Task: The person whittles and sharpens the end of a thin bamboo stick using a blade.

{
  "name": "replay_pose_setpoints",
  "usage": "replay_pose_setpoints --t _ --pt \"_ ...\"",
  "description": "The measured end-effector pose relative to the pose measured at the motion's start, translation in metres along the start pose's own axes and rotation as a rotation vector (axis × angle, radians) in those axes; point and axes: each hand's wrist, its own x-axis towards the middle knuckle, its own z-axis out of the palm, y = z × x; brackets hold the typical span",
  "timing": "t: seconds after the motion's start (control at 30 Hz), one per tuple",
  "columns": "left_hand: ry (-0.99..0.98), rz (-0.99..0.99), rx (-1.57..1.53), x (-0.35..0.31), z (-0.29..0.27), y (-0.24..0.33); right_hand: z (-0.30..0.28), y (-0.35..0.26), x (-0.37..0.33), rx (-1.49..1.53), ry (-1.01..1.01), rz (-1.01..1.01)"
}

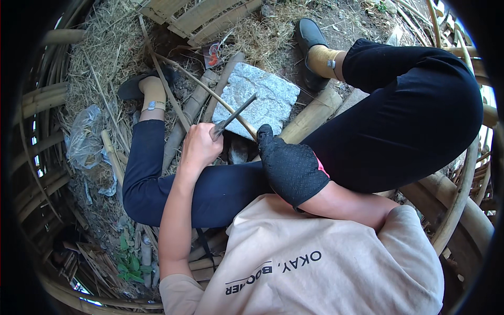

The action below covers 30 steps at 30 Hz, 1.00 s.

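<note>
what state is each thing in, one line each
Left hand: bare, closed around the tool
Tool: dark, crossing the stick in view
Right hand: gloved, at the stick's near end, fingers mostly hidden
Stick: slanting, partly in front of the stone block
Stone block: lying flat, rough-topped
Plastic bag: crumpled

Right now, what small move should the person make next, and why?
Probably steady the thin stick against the pale stone slab before moving the dark tool: the gloved right hand has the stick in its grip, while the bare left hand holds the tool crosswise to it. I can't tell whether tool and stick touch, so steadying first seems prudent.
</note>
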Motion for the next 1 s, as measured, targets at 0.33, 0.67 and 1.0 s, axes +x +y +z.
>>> replay_pose_setpoints --t 0.33,0.67,1.0 --pt "-0.026 -0.05 0.067 -0.012 -0.007 0.023 0.003 0.003 -0.001 -0.001 0.034 -0.044" --pt "0.076 0.058 0.019 0.006 -0.008 -0.017 -0.002 0.001 -0.002 -0.011 -0.004 -0.04" --pt "0.137 -0.081 0.14 0.025 -0.011 -0.053 -0.002 -0.002 0.0 -0.034 -0.032 -0.041"
